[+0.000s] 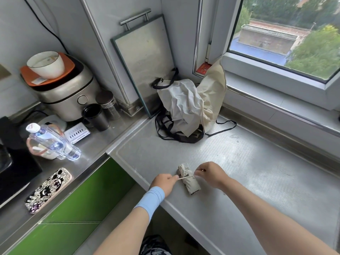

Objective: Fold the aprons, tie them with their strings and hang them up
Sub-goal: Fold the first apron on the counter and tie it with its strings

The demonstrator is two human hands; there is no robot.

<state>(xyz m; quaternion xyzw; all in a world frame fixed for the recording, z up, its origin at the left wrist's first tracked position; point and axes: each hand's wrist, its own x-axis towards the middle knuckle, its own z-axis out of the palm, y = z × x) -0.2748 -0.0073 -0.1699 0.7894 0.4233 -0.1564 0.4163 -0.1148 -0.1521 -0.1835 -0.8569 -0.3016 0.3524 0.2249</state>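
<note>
A small rolled-up beige apron [189, 183] lies on the steel counter [248, 162] near its front edge. A thin beige string [184, 178] runs across the roll. My left hand [164, 182] pinches one end of that string just left of the roll. My right hand [211, 173] pinches the other end on the roll's right side. Farther back, in the corner under the window, lies a loose heap of crumpled aprons [185, 107], pale grey and cream, with black strings [165, 131] trailing over the counter.
A steel tray with a handle [145, 57] leans on the wall behind the heap. On the lower counter to the left stand a rice cooker [68, 96] with a bowl on top, a dark cup [94, 116], a water bottle [53, 142] and a phone [48, 189].
</note>
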